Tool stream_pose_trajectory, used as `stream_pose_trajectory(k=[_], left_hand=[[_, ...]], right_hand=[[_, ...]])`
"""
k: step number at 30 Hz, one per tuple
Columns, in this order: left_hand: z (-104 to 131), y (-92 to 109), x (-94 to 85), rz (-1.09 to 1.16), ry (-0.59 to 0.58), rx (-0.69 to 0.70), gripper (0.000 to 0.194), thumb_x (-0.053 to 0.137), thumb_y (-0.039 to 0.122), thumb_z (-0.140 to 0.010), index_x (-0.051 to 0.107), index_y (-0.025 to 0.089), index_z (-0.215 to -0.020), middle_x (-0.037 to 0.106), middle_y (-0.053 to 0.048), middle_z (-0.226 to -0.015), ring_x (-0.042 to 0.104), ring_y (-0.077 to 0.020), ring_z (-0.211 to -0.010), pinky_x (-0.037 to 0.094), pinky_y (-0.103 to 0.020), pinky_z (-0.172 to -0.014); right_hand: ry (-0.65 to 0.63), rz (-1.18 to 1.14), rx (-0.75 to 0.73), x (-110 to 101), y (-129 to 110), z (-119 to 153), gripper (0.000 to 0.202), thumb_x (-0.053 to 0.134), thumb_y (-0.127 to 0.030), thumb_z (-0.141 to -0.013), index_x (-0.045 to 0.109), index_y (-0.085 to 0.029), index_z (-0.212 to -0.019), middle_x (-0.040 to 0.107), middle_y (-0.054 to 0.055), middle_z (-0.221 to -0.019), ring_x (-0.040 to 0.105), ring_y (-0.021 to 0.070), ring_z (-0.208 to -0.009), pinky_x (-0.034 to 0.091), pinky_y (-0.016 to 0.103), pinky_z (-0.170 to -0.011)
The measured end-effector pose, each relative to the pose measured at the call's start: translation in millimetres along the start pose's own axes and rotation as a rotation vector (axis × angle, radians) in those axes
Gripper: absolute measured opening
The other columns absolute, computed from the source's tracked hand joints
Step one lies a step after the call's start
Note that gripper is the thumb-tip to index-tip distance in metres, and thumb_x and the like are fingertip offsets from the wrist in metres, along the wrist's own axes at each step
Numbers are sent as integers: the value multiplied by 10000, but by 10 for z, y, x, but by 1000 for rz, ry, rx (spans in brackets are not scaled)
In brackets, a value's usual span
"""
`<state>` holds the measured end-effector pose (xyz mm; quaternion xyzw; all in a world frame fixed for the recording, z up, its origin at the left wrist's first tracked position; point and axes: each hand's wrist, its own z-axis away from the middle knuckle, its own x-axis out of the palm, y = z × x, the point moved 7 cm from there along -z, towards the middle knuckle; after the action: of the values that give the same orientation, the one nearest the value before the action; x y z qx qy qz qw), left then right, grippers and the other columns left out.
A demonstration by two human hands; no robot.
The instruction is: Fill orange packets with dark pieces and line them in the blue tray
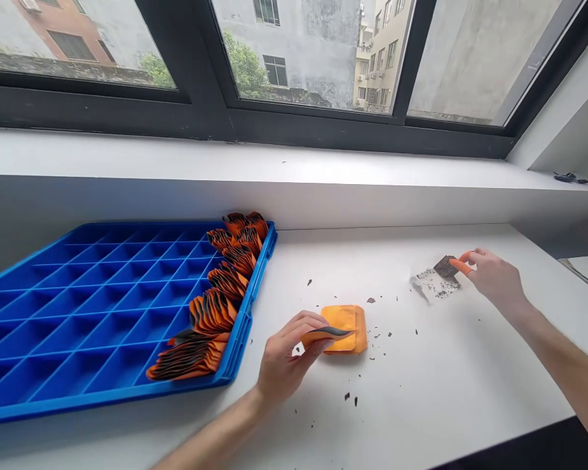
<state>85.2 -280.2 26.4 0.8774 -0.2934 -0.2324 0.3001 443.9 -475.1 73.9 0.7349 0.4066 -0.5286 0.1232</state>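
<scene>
My left hand [290,352] pinches an orange pouch [318,334], which is bent so that its dark opening faces up. Just beyond it, a small stack of orange pouches [360,329] lies flat on the white table. Over at the right, my right hand [492,277] has its fingers closed at a dark square sheet [445,266]; orange covers show on the fingertips. That sheet rests partly over a clear plastic wrapper [434,287] speckled with dark crumbs. Whether the fingers grip the sheet or only touch it is hard to tell.
At the left stands a blue divided tray [127,391], its right-hand compartments packed with orange and black pouches [213,313]. Dark flakes [355,400] are scattered over the white table [402,405]. Behind are a white ledge [323,166] and a dark-framed window. Small black items [570,177] lie on the ledge.
</scene>
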Motion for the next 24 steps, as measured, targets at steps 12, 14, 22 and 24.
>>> stream_pose_trajectory(k=[12, 14, 22, 24], left_hand=[[-9, -20, -25, -23, 19, 47, 90, 619, 192, -968, 707, 171, -968, 723, -49, -823, 662, -156, -805, 599, -252, -649], [-1, -23, -19, -18, 20, 51, 82, 629, 193, -962, 707, 171, -965, 717, -47, -813, 659, -157, -801, 601, -262, -664], [6, -31, 4, -5, 40, 64, 66, 646, 176, -948, 711, 171, -959, 710, -37, -789, 654, -156, -795, 598, -287, -697], [4, -32, 6, 2, 56, 64, 61, 654, 184, -944, 713, 169, -948, 710, -42, -788, 655, -160, -787, 595, -290, -683]], right_hand=[[-17, 337, -93, 462, 343, -125, 345, 500, -499, -978, 618, -182, -913, 593, 86, -917, 552, 237, -832, 313, 329, -583], [1, 316, -86, 448, 394, -146, 298, 518, -451, -981, 627, -178, -931, 614, 72, -960, 556, 210, -810, 321, 311, -580], [140, 130, -78, 292, 554, -172, 405, 520, -534, -996, 680, -177, -891, 654, 71, -1086, 522, 133, -673, 370, 273, -582], [200, 64, -91, 191, 547, -178, 450, 514, -589, -981, 687, -194, -853, 660, 85, -1089, 510, 140, -637, 353, 299, -570]])
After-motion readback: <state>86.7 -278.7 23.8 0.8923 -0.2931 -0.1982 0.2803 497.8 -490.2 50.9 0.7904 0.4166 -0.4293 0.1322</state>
